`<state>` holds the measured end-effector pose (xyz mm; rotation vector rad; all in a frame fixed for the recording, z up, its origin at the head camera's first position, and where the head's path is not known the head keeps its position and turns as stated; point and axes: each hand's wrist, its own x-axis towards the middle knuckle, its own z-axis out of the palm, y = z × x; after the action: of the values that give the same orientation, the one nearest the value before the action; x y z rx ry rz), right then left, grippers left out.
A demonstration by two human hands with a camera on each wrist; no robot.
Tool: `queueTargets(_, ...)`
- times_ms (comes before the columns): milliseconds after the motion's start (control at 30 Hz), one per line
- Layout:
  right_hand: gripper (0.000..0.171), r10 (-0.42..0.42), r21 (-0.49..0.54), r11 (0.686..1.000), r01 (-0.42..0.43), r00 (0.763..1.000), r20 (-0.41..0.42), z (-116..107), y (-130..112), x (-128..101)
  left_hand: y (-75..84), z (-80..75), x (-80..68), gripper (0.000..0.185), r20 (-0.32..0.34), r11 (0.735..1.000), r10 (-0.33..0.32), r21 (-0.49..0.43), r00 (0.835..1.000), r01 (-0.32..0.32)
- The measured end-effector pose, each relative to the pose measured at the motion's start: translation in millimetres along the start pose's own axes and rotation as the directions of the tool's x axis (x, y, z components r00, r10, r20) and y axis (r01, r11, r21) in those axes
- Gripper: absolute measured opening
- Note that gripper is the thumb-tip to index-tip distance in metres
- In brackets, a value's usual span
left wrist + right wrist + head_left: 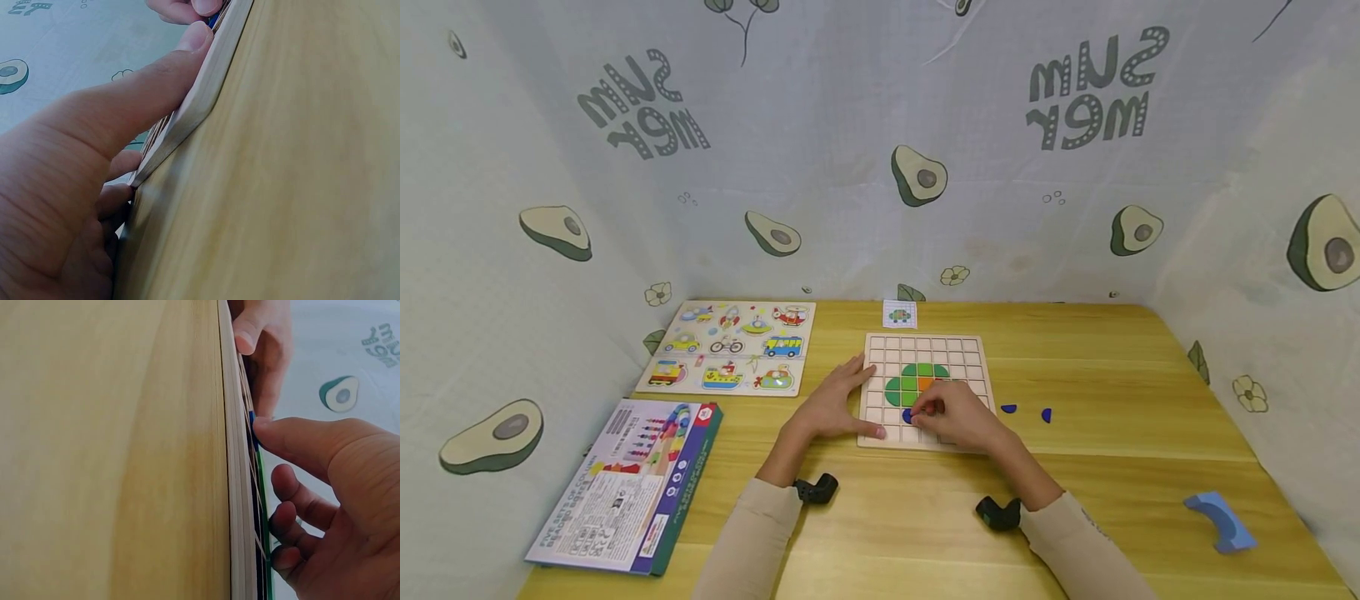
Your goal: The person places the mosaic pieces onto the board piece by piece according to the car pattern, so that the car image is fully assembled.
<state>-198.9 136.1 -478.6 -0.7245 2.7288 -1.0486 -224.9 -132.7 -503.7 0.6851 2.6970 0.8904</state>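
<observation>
A square wooden grid board [955, 348] lies on the table. Its cells hold green pieces [908, 384], some with rounded ends, and an orange piece [924, 384]. My left hand [829, 406] rests at the board's left side, thumb along the front left corner and the other fingers spread against the left edge. My right hand [957, 414] is over the front middle of the board, thumb and fingertips pinching a small blue piece [907, 416] just below the green ones. In the right wrist view the thumb lies on this blue piece [252, 425].
Two blue half-round pieces [1009, 408] [1047, 415] lie right of the board. A small pattern card [899, 314] is behind it. On the left are a vehicle puzzle board [745, 327] and a flat box [617, 492]. A blue arch block [1223, 521] sits at the right.
</observation>
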Motion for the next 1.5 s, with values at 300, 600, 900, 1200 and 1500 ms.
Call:
queueTargets(300,0.004,0.031,0.008,0.999,-0.031,1.0,-0.003,-4,1,-4,0.7,0.8,0.9,0.114,0.0,1.0,-0.006,-0.002,1.0,0.006)
queueTargets(600,0.005,0.067,0.017,0.998,-0.066,0.996,-0.051,-21,10,-18,1.6,0.7,-1.5,0.115,-0.001,1.0,-0.016,-0.002,1.0,0.016)
queueTargets(900,0.007,0.123,0.027,0.992,-0.121,0.988,-0.091,-48,28,-38,0.7,1.4,-2.0,0.114,-0.003,1.0,-0.006,0.008,1.0,0.006)
queueTargets(1200,0.008,0.219,0.02,0.976,-0.218,0.965,-0.146,-65,50,-56,0.3,2.8,-2.0,0.114,-0.009,1.0,-0.012,0.0,1.0,0.012)
queueTargets(1500,0.009,0.178,-0.035,0.982,-0.187,0.969,-0.174,-75,64,-70,-0.2,2.9,-1.0,0.114,-0.003,1.0,-0.017,0.007,1.0,0.017)
